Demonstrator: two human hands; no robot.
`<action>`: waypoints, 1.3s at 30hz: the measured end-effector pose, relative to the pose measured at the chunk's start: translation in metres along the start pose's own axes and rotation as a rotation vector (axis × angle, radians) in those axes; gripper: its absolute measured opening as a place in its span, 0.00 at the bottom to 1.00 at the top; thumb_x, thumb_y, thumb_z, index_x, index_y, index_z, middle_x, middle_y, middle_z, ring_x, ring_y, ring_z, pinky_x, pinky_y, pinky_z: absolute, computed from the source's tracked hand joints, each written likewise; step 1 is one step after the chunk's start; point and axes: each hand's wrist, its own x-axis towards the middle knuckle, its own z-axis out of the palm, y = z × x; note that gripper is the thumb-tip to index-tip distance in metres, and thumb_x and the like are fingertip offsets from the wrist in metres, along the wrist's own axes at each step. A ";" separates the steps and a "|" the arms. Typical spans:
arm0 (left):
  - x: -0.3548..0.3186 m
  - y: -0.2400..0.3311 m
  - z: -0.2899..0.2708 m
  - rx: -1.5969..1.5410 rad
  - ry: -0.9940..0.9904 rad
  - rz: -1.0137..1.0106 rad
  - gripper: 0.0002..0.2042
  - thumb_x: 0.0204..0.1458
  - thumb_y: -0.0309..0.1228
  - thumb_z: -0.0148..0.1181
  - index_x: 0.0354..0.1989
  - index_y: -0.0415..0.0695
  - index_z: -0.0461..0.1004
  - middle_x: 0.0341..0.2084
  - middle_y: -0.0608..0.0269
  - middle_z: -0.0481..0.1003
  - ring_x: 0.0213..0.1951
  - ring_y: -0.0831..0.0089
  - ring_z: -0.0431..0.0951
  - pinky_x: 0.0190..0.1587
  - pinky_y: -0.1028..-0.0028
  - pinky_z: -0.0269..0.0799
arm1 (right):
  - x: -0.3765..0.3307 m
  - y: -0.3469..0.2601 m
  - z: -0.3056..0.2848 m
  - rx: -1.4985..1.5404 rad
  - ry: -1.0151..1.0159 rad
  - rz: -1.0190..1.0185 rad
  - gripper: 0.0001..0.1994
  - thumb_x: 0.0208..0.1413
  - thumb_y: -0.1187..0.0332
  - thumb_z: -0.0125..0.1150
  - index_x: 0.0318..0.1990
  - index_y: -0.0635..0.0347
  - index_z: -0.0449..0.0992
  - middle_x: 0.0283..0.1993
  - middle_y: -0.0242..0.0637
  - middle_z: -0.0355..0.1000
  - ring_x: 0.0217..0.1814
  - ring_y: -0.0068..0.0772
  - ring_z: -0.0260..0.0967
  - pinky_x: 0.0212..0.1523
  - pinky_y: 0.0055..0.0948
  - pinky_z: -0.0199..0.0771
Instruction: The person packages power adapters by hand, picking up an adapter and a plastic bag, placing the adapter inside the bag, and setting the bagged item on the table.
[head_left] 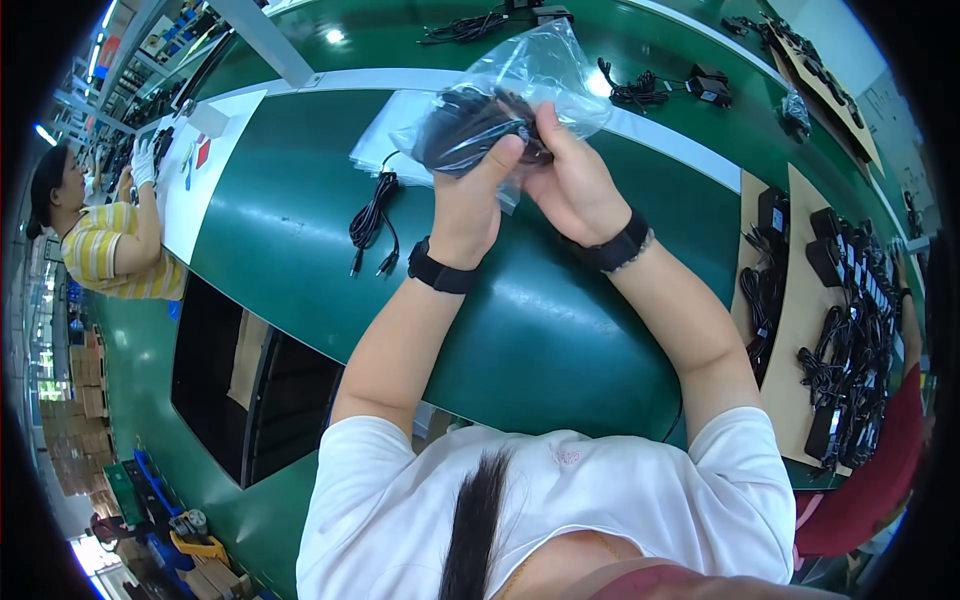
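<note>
Head view: left hand and right hand had fingers closed on a clear bag — a black cable bundle seemingly inside — above the desk. Bagging looked underway; the next move likely called for seating it deeper.

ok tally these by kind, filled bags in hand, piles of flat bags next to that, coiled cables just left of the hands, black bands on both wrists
Filled clear bag: 1
Pile of flat bags: 1
Coiled black cable: 1
Black wristbands: 2
Total: 5
</note>
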 end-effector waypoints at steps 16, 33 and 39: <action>0.006 0.004 -0.013 0.398 0.060 -0.174 0.10 0.45 0.29 0.62 0.34 0.36 0.74 0.26 0.65 0.74 0.31 0.80 0.71 0.37 0.81 0.65 | -0.007 -0.021 -0.016 -1.367 0.000 -0.611 0.08 0.52 0.72 0.54 0.36 0.64 0.76 0.32 0.38 0.74 0.30 0.23 0.69 0.32 0.21 0.68; 0.014 0.000 -0.019 0.644 0.077 0.066 0.09 0.49 0.31 0.58 0.26 0.36 0.77 0.33 0.56 0.74 0.37 0.75 0.71 0.40 0.80 0.65 | -0.004 -0.016 -0.021 -0.741 0.106 -0.221 0.14 0.56 0.62 0.52 0.39 0.67 0.75 0.35 0.30 0.72 0.32 0.17 0.66 0.35 0.18 0.66; 0.017 0.004 -0.020 0.446 0.144 -0.128 0.07 0.53 0.29 0.54 0.33 0.37 0.73 0.25 0.70 0.71 0.26 0.85 0.66 0.28 0.83 0.62 | 0.000 -0.030 -0.024 -0.736 -0.083 -0.148 0.22 0.53 0.64 0.56 0.53 0.64 0.64 0.46 0.37 0.67 0.39 0.23 0.66 0.37 0.20 0.69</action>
